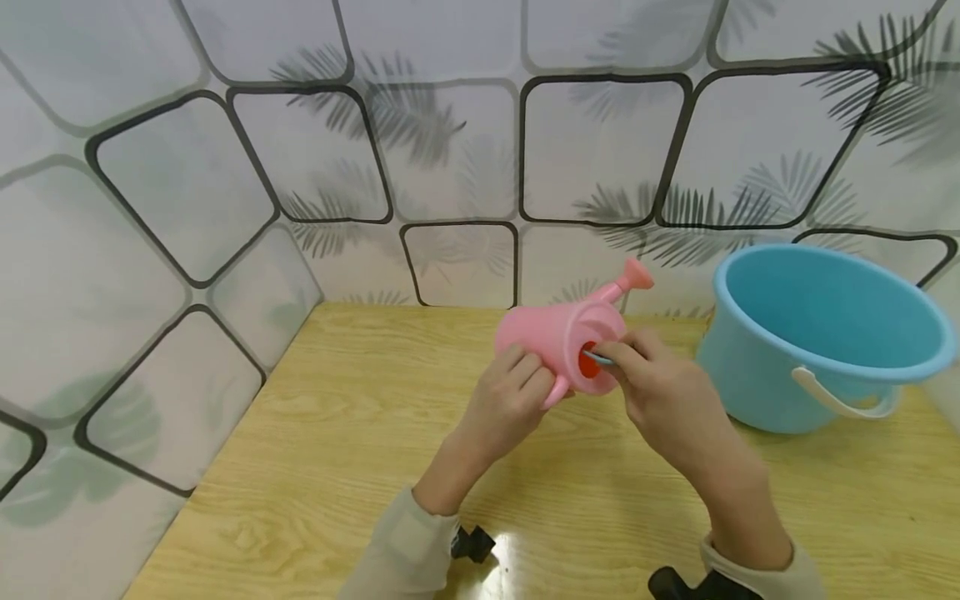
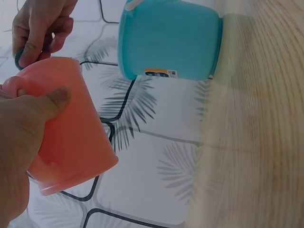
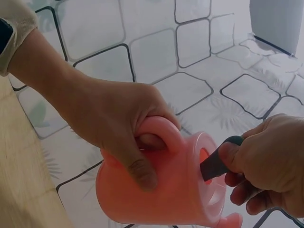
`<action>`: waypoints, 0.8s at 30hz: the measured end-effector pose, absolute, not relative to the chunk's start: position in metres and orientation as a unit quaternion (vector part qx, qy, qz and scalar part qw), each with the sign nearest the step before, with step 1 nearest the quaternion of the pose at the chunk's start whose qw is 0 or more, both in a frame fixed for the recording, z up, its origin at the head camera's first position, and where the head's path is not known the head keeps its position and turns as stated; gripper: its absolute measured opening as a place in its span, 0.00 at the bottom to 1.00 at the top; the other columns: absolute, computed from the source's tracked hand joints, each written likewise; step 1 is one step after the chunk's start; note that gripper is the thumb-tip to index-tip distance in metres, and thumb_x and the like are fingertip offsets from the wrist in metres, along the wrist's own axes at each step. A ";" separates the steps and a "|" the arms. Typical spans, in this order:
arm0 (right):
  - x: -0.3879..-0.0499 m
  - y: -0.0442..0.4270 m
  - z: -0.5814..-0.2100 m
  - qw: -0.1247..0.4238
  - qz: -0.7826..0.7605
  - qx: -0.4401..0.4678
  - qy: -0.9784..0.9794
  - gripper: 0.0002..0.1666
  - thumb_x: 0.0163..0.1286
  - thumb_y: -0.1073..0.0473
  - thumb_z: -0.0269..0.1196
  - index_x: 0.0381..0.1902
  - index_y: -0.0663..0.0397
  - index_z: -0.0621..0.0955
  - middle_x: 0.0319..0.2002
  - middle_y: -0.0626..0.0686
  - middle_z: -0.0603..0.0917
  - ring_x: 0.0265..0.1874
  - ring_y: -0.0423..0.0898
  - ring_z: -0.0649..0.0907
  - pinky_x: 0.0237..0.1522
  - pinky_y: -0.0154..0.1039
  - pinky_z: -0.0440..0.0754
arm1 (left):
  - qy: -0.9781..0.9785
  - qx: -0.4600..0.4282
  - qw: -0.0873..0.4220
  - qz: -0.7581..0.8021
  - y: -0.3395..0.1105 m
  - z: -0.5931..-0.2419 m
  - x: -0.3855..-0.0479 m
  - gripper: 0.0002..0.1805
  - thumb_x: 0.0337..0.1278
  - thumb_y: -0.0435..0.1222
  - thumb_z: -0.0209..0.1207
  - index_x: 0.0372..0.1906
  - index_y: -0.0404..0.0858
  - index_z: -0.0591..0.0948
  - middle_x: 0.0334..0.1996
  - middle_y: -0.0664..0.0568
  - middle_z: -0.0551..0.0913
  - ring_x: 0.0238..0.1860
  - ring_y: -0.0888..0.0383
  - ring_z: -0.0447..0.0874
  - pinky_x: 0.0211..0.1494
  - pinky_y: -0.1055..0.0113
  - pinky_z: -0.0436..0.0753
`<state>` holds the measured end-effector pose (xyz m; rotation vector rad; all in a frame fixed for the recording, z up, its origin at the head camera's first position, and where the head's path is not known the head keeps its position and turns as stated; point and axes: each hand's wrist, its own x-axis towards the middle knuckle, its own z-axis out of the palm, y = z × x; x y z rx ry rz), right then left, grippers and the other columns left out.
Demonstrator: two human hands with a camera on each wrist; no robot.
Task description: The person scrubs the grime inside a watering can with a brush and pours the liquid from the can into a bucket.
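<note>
A pink toy watering can (image 1: 536, 329) is tilted on its side above the table, its top opening toward the right hand and its spout pointing to the back right. My left hand (image 1: 510, 400) grips it by the handle (image 3: 164, 130), thumb lying along the can's side in the right wrist view. The right hand (image 1: 671, 404) pinches a dark blue-green, flat-looking piece (image 3: 216, 164) at the can's opening, its far end inside. Bright red shows within the opening in the head view; whether that is a separate thing I cannot tell.
On the right of the wood-grain table (image 1: 300, 450) stands a light blue bucket (image 1: 772, 375) with a white handle (image 1: 840, 400). A patterned white covering (image 1: 465, 183) rises behind the table and along its left side.
</note>
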<state>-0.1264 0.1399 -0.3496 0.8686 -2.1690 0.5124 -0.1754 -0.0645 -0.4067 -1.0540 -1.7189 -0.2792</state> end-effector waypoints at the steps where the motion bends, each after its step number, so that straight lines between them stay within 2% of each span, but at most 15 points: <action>1: -0.125 0.139 -0.349 0.356 0.195 0.337 -0.850 0.14 0.59 0.71 0.69 0.44 0.60 0.83 0.36 0.56 0.80 0.16 0.44 0.73 0.17 0.36 0.75 | -0.719 -0.441 0.524 -0.119 -0.065 -0.407 -0.176 0.20 0.67 0.40 0.61 0.20 0.39 0.70 0.20 0.54 0.71 0.26 0.58 0.69 0.33 0.72 0.69; 2: -0.124 0.139 -0.349 0.342 0.195 0.337 -0.855 0.16 0.57 0.72 0.70 0.44 0.59 0.83 0.37 0.55 0.80 0.17 0.43 0.73 0.17 0.35 0.75 | -0.719 -0.441 0.524 -0.118 -0.065 -0.407 -0.176 0.20 0.67 0.40 0.61 0.20 0.39 0.70 0.19 0.54 0.71 0.26 0.58 0.68 0.33 0.72 0.69; 5: -0.121 0.140 -0.348 0.291 0.226 0.346 -0.863 0.12 0.59 0.72 0.69 0.40 0.57 0.81 0.35 0.50 0.79 0.22 0.40 0.73 0.23 0.33 0.76 | -0.715 -0.445 0.528 -0.109 -0.066 -0.407 -0.177 0.20 0.68 0.37 0.60 0.19 0.39 0.69 0.19 0.54 0.70 0.26 0.58 0.67 0.32 0.71 0.68; 7: -0.121 0.141 -0.348 0.256 0.271 0.355 -0.857 0.10 0.60 0.73 0.67 0.34 0.55 0.79 0.30 0.46 0.75 0.24 0.37 0.71 0.26 0.31 0.73 | -0.712 -0.451 0.529 -0.104 -0.066 -0.407 -0.177 0.20 0.68 0.35 0.59 0.19 0.39 0.68 0.19 0.54 0.70 0.26 0.58 0.67 0.31 0.71 0.67; 9: -0.122 0.143 -0.348 0.230 0.324 0.363 -0.843 0.14 0.61 0.75 0.66 0.30 0.51 0.77 0.26 0.43 0.70 0.24 0.36 0.68 0.27 0.30 0.70 | -0.709 -0.452 0.532 -0.097 -0.066 -0.408 -0.177 0.20 0.68 0.36 0.59 0.19 0.40 0.68 0.19 0.54 0.69 0.25 0.58 0.67 0.31 0.71 0.67; 12: -0.125 0.148 -0.348 0.207 0.398 0.373 -0.812 0.16 0.62 0.76 0.64 0.28 0.48 0.77 0.21 0.42 0.64 0.20 0.34 0.64 0.23 0.30 0.65 | -0.708 -0.454 0.530 -0.111 -0.065 -0.409 -0.176 0.20 0.68 0.39 0.60 0.20 0.40 0.69 0.19 0.54 0.70 0.26 0.58 0.67 0.32 0.72 0.68; 17: -0.127 0.160 -0.347 0.170 0.488 0.374 -0.770 0.16 0.68 0.76 0.59 0.27 0.51 0.76 0.15 0.45 0.63 0.13 0.36 0.62 0.14 0.31 0.60 | -0.708 -0.451 0.525 -0.140 -0.064 -0.410 -0.176 0.21 0.64 0.43 0.64 0.21 0.39 0.69 0.20 0.53 0.69 0.26 0.58 0.67 0.33 0.72 0.68; 21: -0.123 0.164 -0.343 0.159 0.539 0.331 -0.758 0.20 0.71 0.77 0.53 0.22 0.54 0.72 0.12 0.46 0.65 0.10 0.38 0.62 0.11 0.32 0.58 | -0.708 -0.450 0.522 -0.155 -0.064 -0.409 -0.176 0.23 0.54 0.42 0.71 0.21 0.38 0.68 0.20 0.53 0.68 0.25 0.58 0.66 0.32 0.71 0.69; 24: -0.120 0.160 -0.342 0.156 0.565 0.288 -0.758 0.19 0.73 0.75 0.53 0.21 0.57 0.73 0.12 0.47 0.66 0.09 0.40 0.62 0.10 0.34 0.57 | -0.707 -0.450 0.521 -0.159 -0.063 -0.407 -0.174 0.23 0.55 0.42 0.71 0.22 0.38 0.68 0.20 0.52 0.68 0.25 0.58 0.66 0.32 0.70 0.69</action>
